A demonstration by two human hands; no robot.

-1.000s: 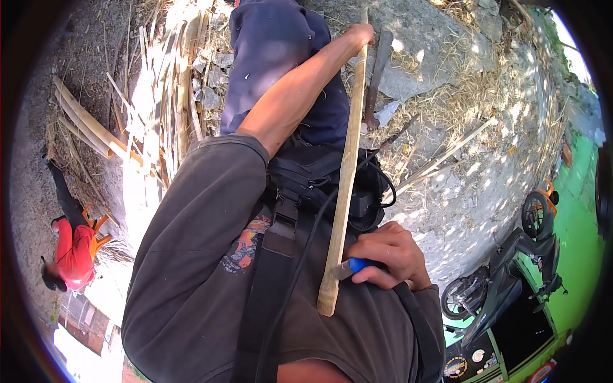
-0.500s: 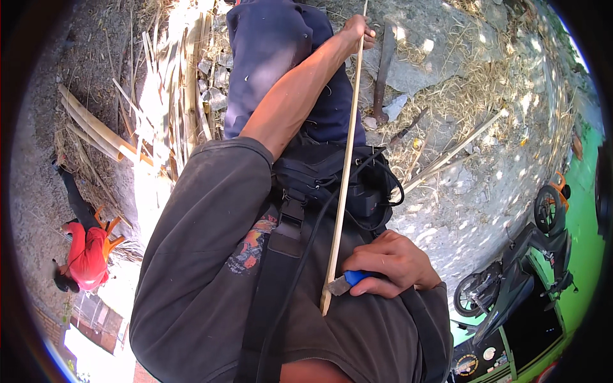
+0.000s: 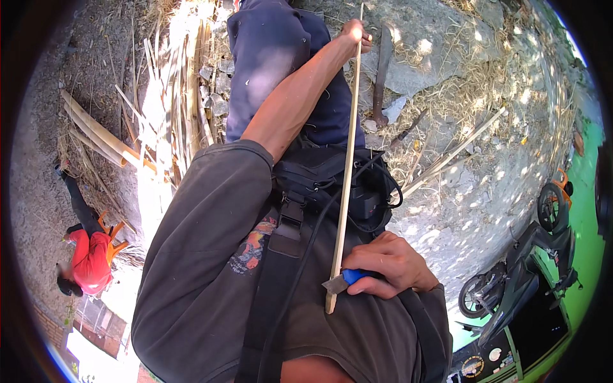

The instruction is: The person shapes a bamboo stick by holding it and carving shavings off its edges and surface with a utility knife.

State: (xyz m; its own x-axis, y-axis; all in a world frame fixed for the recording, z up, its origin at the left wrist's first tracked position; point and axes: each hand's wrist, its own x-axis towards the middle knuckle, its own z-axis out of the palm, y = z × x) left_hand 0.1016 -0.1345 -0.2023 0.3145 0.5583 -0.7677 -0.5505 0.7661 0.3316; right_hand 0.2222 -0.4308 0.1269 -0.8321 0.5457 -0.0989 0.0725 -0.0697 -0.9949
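A long, thin, pale bamboo strip (image 3: 347, 185) runs lengthwise over my lap and chest, its near end resting against my dark shirt. Far out, beside my knee, my left hand (image 3: 356, 35) is closed around it close to its far end. My right hand (image 3: 394, 265), near my chest, grips a blue-handled knife (image 3: 357, 276). The short, flat metal blade lies across the strip just above its near end. Fingers of the right hand are curled over the handle and hide part of it.
Several split bamboo lengths (image 3: 191, 83) lie on the left, with thicker curved pieces (image 3: 105, 131) beyond. A long dark blade-like tool (image 3: 381, 76) rests on the ground among shavings (image 3: 460, 96). A person in red (image 3: 89, 258) is at far left; motorcycles (image 3: 523, 274) stand right.
The strip's near end has shifted slightly right, and its far tip now shows. The knife blade has moved a little left across the strip. Both hands keep their hold.
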